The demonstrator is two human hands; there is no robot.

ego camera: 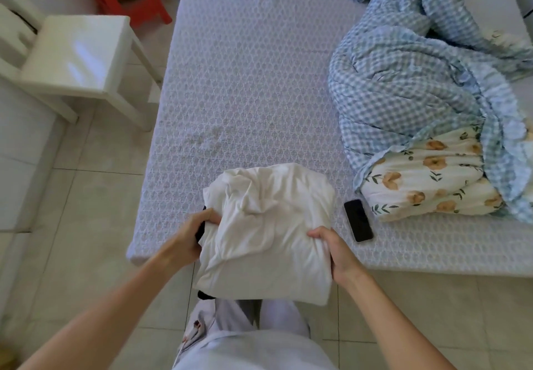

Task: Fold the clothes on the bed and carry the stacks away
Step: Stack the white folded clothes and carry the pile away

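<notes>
Now both hands are gripping a stack of folded clothes point(265, 231), white on top: the left hand point(199, 231) is clutching its left side, the right hand point(334, 251) its right, over the bed's point(245, 81) near edge. A phone point(358, 220) is lying just beside it.

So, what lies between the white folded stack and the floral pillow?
In the head view, a black phone lies on the mattress between the white stack and the floral pillow.

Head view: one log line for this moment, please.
phase: lifting stack | left hand: grips folded white cloth stack | right hand: grips stack | black phone: on bed
</notes>
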